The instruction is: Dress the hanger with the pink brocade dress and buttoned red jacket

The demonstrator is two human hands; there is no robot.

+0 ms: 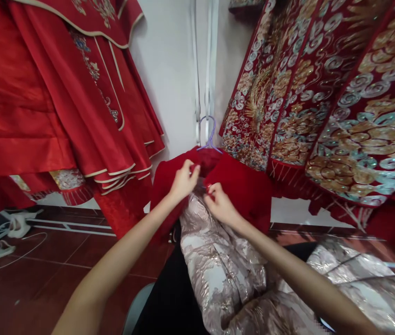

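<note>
A dark red garment [242, 181] hangs in front of me on a purple hanger [210, 143], its neck opening facing me. My left hand [184, 180] is closed in a pinch over the left side of that opening, a ring on one finger. Lower and to the right, my right hand [220, 204] is also pinched, close to the garment's right front edge and the top of a shiny silver-pink brocade cloth [214, 251]. Whatever lies between the fingertips of either hand is too small to make out. The brocade runs down from the hands over my lap.
Red garments with pale piping [89, 93] hang at left, and a heavily embroidered red skirt [323, 102] at right. White straps [202, 70] drop to the hanger. White cables and plugs [0, 251] lie on the tiled floor at left. More brocade [361, 274] spreads at lower right.
</note>
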